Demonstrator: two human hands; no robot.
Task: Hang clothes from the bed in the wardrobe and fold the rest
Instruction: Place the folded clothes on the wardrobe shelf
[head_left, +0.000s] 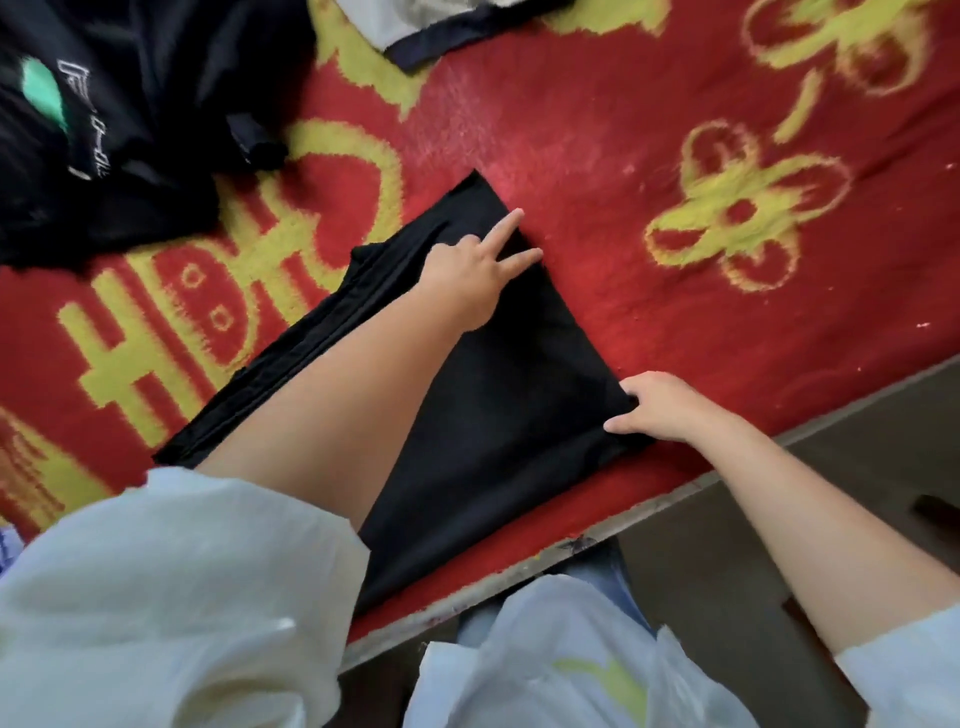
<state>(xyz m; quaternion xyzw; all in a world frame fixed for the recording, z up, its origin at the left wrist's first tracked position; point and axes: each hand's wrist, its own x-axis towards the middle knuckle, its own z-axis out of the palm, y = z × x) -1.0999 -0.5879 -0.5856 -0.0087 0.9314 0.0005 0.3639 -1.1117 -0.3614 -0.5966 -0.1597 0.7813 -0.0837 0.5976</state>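
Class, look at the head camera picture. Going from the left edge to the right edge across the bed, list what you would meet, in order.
Dark pile of clothes with a green patch → left hand resting on the folded black garment → right hand at that garment's corner → yellow flower pattern on the red blanket.

**Black garment being flattened on the red bed cover**

A folded black garment (483, 395) is lying at the centre, on a red blanket (623, 182) patterned in yellow. The left hand (470, 270) is pressing on its far end toward 12 o'clock, two fingers stretched out. The right hand (657, 408) is gripping its edge at 3 o'clock, fingers curling over the cloth. A heap of dark clothes (119, 119) is sitting at 10 o'clock.
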